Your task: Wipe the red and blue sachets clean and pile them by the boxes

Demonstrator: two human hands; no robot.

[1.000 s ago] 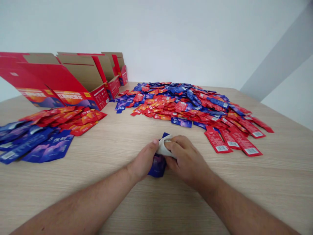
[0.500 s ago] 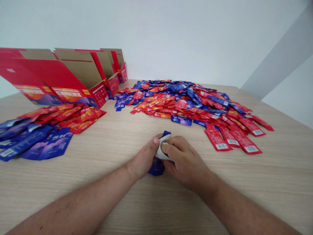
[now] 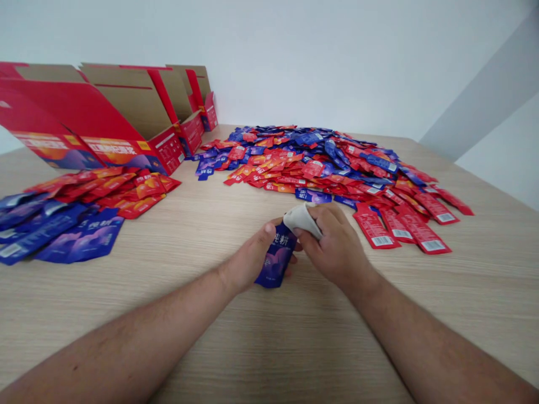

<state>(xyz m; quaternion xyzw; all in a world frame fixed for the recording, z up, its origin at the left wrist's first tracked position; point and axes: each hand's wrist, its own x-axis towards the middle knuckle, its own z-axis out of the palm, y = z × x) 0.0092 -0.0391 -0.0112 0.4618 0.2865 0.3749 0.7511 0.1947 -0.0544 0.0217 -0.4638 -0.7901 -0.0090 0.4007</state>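
A blue pouch with pale lettering and a purple pattern is in my left hand, which is closed around its left edge with the thumb on the front. My right hand grips a folded whitish cloth and presses it at the pouch's top end. The cloth covers that end, so its tip is hidden. Some fingertips show behind the pouch's right side. Both hands are above the middle of the wooden table.
A large heap of red pouches and blue pouches spreads across the back. On the left lie overlapping red pouches and blue pouches. Behind these stand several open red cardboard boxes, against a white wall.
The cloth has moved from across the pouch's middle up to its top right, with my right hand. More of the pouch's printed front now shows. The view has tilted slightly down.
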